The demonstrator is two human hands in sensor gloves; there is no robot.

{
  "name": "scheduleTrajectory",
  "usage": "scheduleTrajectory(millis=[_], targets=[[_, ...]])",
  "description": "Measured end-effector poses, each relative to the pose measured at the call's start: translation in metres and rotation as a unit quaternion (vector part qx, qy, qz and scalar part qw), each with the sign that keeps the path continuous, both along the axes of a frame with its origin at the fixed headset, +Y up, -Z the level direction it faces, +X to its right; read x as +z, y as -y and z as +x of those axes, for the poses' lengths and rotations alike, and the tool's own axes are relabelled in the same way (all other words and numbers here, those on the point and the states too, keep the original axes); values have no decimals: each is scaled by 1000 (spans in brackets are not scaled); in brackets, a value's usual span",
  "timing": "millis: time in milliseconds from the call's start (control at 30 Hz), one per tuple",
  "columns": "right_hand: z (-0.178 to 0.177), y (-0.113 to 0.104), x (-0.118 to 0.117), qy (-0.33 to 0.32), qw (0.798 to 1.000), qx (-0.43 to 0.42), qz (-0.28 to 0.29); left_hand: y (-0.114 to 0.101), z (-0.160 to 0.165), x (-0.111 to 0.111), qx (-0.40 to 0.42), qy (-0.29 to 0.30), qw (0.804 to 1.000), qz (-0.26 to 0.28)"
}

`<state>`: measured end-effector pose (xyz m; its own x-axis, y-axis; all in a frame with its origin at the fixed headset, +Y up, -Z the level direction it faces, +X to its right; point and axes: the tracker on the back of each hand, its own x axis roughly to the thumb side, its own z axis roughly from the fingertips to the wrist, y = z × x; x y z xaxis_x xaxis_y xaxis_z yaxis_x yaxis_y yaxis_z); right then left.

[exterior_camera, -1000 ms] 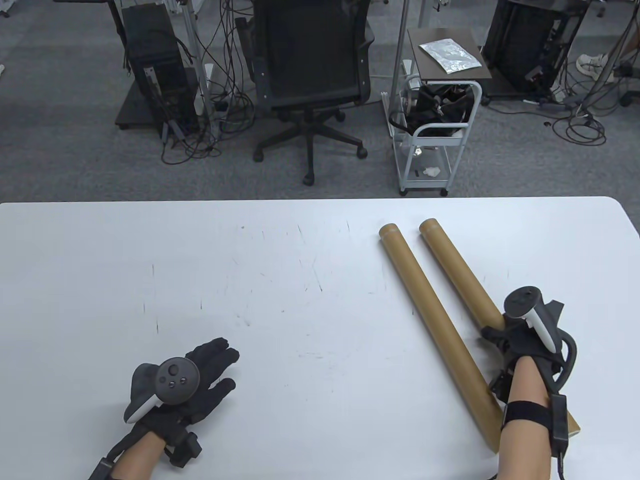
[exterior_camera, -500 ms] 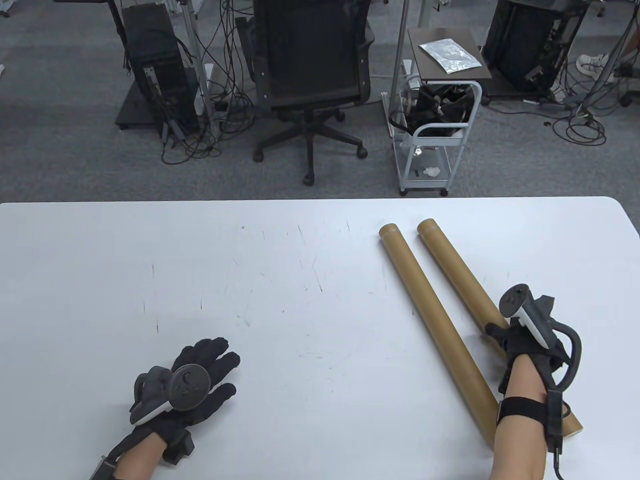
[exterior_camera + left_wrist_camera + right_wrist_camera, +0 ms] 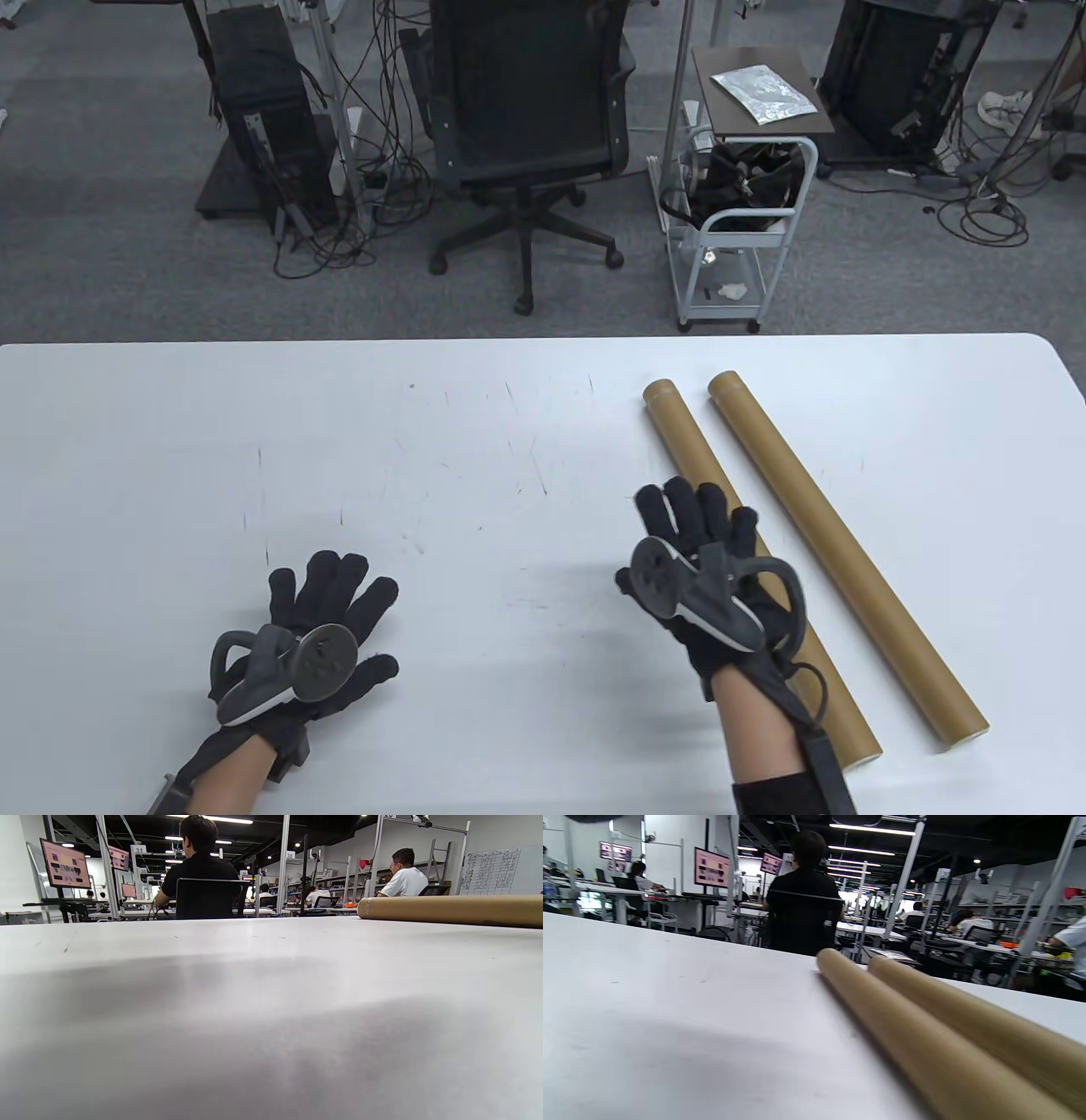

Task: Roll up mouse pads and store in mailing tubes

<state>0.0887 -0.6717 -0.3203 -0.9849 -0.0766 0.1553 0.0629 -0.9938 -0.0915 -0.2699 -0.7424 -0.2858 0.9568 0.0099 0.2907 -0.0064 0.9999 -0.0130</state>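
Table view showed two brown mailing tubes lying side by side on the white tabletop (image 3: 475, 475), running diagonally from the far middle toward the near right corner, close together but not touching. The left tube (image 3: 679, 441) passed under the right hand (image 3: 704, 564); the right tube (image 3: 836, 552) lay bare along its whole length. No mouse pad could be seen in any picture.

The right hand was flat, palm down, fingers (image 3: 679, 509) spread and pointing away from the person, with its outer fingers lying over the left tube; whether they pressed on it or only hovered I could not tell. It held nothing. The left hand (image 3: 327, 624) lay well apart from the tubes near the front left of the tabletop, also palm down with fingers fanned out, holding nothing.

The left wrist view looked low across the tabletop (image 3: 254, 1005), with one tube (image 3: 449, 910) at the right edge. The right wrist view showed both tubes close up, the nearer one (image 3: 908, 1043) beside the farther one (image 3: 988, 1027), somewhat blurred.
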Motion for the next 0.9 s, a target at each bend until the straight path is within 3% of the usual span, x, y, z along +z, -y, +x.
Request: scheduleTrajectory(millis=[167, 267, 400, 500, 900], targets=[[-41, 26, 19, -53, 998, 31, -6, -2, -2, 1, -15, -2, 1000, 14], [-45, 45, 27, -77, 996, 33, 4, 0, -1, 2, -11, -1, 1000, 11], [-33, 59, 28, -77, 993, 82, -28, 2, 2, 3, -48, 10, 999, 11], [-23, 62, 29, -73, 994, 46, -65, 3, 4, 3, -61, 18, 998, 5], [-16, 59, 24, -61, 995, 54, -49, 1, 0, 2, -46, 10, 999, 10]])
